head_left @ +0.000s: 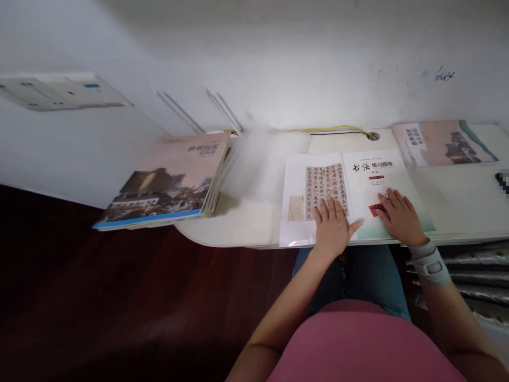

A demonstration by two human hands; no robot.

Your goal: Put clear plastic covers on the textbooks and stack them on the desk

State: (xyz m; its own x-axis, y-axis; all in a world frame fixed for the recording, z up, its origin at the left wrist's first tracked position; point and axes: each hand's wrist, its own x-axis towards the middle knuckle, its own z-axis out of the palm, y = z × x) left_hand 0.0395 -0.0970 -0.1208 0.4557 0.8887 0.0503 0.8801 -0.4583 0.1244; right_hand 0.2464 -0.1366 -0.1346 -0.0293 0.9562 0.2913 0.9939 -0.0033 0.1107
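Note:
A calligraphy workbook [362,188] lies spread flat on the white tabletop [250,212], close to its front edge. Its left half carries a beige panel of brush writing, and its right half has a large printed title and a small red picture. Resting on the lower part of the left half is my left hand [332,225], fingers stretched out and thumb to the side. My right hand [400,215] lies on the right half, fingers extended beside the red picture, and partly covers it. A pale band is wrapped around my right wrist.
At the left, a stack of books [170,180] overhangs the rounded table end. Another history book [445,142] lies at the back right. A yellow cable [338,128] runs along the wall to a cable hole [373,136]. A dark object [504,180] shows at the right edge.

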